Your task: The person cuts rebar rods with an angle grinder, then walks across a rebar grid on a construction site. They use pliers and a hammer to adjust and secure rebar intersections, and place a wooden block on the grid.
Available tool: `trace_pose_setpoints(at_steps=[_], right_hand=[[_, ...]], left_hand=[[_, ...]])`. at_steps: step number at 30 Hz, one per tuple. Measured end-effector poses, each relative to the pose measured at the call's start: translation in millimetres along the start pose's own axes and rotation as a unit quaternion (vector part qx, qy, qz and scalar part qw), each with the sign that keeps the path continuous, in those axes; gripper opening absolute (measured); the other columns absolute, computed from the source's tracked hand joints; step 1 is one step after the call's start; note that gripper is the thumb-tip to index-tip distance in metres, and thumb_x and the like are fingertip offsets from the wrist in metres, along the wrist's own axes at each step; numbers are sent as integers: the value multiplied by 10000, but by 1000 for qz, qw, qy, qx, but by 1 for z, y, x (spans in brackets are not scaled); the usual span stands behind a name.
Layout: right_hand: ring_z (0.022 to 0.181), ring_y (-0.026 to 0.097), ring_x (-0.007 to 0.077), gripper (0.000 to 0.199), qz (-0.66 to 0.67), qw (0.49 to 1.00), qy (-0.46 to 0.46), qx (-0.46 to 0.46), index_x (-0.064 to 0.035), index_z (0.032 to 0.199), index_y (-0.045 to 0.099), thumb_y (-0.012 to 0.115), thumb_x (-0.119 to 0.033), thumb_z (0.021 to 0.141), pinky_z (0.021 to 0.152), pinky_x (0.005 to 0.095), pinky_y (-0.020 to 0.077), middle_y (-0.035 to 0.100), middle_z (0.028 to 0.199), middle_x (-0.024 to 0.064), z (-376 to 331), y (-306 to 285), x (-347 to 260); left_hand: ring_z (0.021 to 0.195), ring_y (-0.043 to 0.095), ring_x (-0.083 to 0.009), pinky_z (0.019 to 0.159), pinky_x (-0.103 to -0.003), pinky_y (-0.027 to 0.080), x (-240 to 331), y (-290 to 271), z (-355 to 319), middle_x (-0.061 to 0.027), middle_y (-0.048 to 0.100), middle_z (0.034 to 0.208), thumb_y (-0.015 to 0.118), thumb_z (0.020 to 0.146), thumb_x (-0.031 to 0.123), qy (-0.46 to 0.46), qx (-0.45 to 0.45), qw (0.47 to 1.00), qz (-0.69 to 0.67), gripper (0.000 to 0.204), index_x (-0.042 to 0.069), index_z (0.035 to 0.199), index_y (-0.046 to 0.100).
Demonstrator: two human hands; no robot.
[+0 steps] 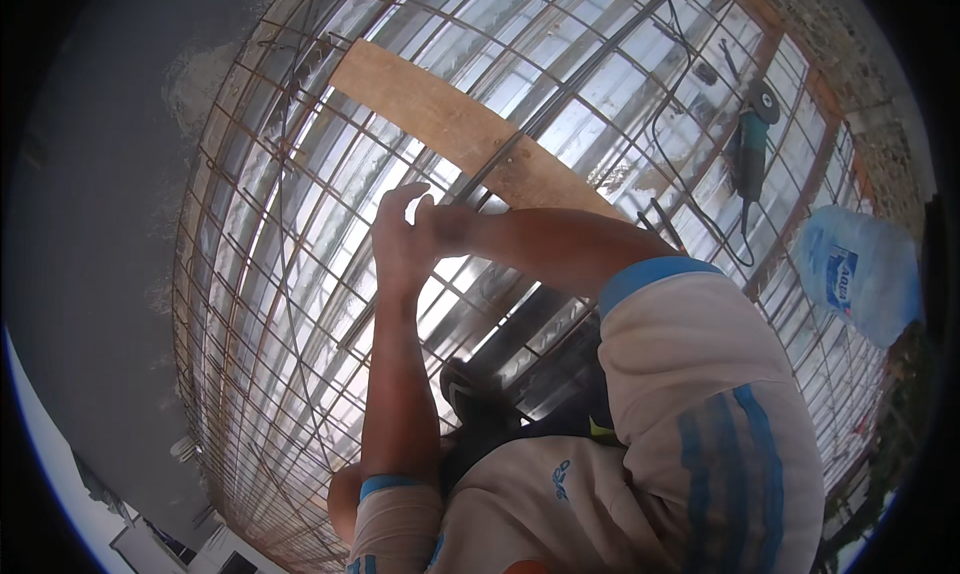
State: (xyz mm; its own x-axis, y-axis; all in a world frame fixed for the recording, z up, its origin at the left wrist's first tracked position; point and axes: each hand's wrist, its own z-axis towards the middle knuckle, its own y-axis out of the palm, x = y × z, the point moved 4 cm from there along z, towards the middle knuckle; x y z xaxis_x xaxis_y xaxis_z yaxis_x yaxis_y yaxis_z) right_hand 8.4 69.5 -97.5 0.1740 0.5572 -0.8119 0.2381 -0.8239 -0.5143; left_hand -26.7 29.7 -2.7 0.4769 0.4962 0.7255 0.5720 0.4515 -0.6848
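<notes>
My left hand point(395, 239) and my right hand point(452, 230) meet above a grid of thin steel reinforcing bars point(330, 209). Bent fingers of the left curl toward the right, whose fingers are drawn in against it. Whatever they pinch between them is hidden or too small to make out. Just beyond the hands lies a flat wooden board point(430, 104), set slantwise on the grid. Long dark bars point(590, 69) cross over the board and run down toward my hands.
Shiny corrugated metal sheets point(600, 144) lie beneath the grid. An angle grinder point(752, 149) with its cord rests at the right, near a large clear-blue plastic water bottle point(855, 274). A grey wall point(100, 224) stands along the left. My dark shoe point(470, 389) is below my hands.
</notes>
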Motion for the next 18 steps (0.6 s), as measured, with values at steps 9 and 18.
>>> trace_pose_setpoints(at_steps=[9,18], right_hand=[[829,628,294,181,-173,979,-70,87,-84,771,663,485,-119,774,676,398,519,652,840,104,-3,-47,-34],[746,582,318,174,67,951,212,214,-74,925,533,487,-231,867,658,439,438,578,752,153,-193,-105,63]], left_hand=[[944,521,-197,841,-325,399,82,-50,36,-104,570,1010,475,887,183,30,78,996,-37,260,-5,1049,556],[998,517,-188,903,-318,375,57,-40,63,-113,572,1037,482,883,146,-2,87,994,-64,253,-20,1060,552]])
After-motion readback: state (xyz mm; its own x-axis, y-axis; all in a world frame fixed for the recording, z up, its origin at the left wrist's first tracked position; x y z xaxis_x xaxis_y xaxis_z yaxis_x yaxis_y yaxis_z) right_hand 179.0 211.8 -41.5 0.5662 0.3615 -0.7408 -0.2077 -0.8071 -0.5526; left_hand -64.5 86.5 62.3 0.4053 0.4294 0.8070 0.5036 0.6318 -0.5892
